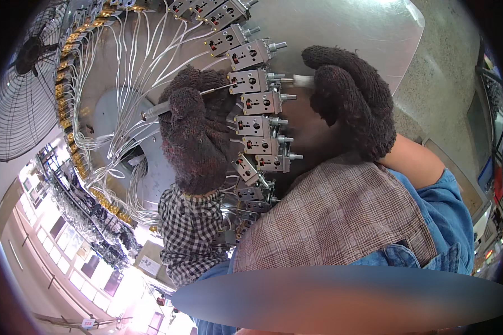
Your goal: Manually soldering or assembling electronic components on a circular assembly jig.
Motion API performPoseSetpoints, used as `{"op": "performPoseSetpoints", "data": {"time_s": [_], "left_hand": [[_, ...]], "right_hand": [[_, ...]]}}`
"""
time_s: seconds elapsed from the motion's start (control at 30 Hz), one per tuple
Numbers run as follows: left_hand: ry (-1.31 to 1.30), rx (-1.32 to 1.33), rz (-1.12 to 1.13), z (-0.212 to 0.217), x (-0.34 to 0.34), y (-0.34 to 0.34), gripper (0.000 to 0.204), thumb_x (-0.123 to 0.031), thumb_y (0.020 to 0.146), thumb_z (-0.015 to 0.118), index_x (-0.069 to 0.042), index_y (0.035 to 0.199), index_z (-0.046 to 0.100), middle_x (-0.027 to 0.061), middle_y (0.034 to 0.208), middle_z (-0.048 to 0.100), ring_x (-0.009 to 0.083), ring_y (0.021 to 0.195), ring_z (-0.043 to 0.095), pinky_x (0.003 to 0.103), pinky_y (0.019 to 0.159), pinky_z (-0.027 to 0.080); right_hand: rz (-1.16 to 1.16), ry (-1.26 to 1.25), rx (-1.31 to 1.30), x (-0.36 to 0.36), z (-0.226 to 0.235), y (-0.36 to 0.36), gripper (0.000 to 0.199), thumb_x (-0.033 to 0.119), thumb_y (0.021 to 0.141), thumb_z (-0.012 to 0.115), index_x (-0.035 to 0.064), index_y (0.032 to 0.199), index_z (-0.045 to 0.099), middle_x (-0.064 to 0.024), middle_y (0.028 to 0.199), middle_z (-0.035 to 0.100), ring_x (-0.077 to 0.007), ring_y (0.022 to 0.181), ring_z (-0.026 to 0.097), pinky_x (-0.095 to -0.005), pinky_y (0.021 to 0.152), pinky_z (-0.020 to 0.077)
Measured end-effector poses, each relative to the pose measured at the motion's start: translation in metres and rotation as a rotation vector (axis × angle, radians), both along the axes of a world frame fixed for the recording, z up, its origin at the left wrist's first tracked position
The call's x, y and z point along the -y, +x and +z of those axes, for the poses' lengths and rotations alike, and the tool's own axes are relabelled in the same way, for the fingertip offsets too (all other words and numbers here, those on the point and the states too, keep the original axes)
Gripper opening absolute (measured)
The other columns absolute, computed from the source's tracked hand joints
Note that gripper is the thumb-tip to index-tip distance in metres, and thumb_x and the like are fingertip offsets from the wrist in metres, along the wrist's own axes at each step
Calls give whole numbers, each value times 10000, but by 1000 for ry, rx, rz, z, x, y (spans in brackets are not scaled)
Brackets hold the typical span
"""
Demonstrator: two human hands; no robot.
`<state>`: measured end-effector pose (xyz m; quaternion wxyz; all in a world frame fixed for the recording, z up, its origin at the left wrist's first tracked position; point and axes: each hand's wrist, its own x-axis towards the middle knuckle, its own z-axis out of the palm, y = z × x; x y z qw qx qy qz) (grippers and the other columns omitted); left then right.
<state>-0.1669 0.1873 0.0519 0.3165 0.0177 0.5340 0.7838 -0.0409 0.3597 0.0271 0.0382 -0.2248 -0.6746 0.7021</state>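
Note:
Both my hands wear dark knitted gloves. My left hand (198, 134) is closed around a thin screwdriver (215, 89); its pale handle end sticks out to the left. The screwdriver's tip meets the left side of a small metal-cased rotary control (248, 82) with a threaded shaft on its right. My right hand (355, 103) is closed on a white cylindrical tool (303, 81), whose end is at that control's shaft. Most of the white tool is hidden by the glove. Several similar controls (261, 103) stand in a curved row above and below.
White wires (134, 50) fan leftward from the controls across a round metal plate (109, 114) to a curved row of brass-coloured terminals (67, 84). A large caged fan (28, 61) stands at far left. The metal tabletop (369, 33) extends to the upper right, beside speckled floor (441, 72).

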Motion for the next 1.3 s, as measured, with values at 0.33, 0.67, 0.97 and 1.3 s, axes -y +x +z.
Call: {"op": "performPoseSetpoints", "data": {"time_s": [0.33,0.67,0.97,1.3], "left_hand": [[27,21,35,-3,1,0,340,-203,876,458,3,1143,417,169,1040,531,305,974,550,428,812,492],[48,58,55,-5,-1,-3,313,-134,823,518,7,1098,464,198,1039,538,321,950,557,442,755,507],[30,41,-34,-5,0,-6,300,-147,866,469,3,1122,423,159,1031,533,285,995,535,410,845,478],[77,69,-19,-5,-2,-3,325,-175,891,428,14,1154,400,171,1039,538,283,960,557,408,815,490]], "right_hand": [[-118,-110,-99,4,-4,-3,323,104,818,565,37,1128,508,-128,1078,544,-187,919,573,-297,716,508],[-13,768,-474,0,-20,-7,387,2,744,578,28,1122,498,-138,1090,533,-120,592,577,-228,515,494],[40,655,-389,-2,-14,-3,395,24,733,595,69,1118,517,-118,1072,543,-143,641,602,-226,509,485],[-184,-190,-74,5,2,-2,325,163,853,533,86,1165,486,-68,900,591,-93,664,568,-215,548,471]]}}
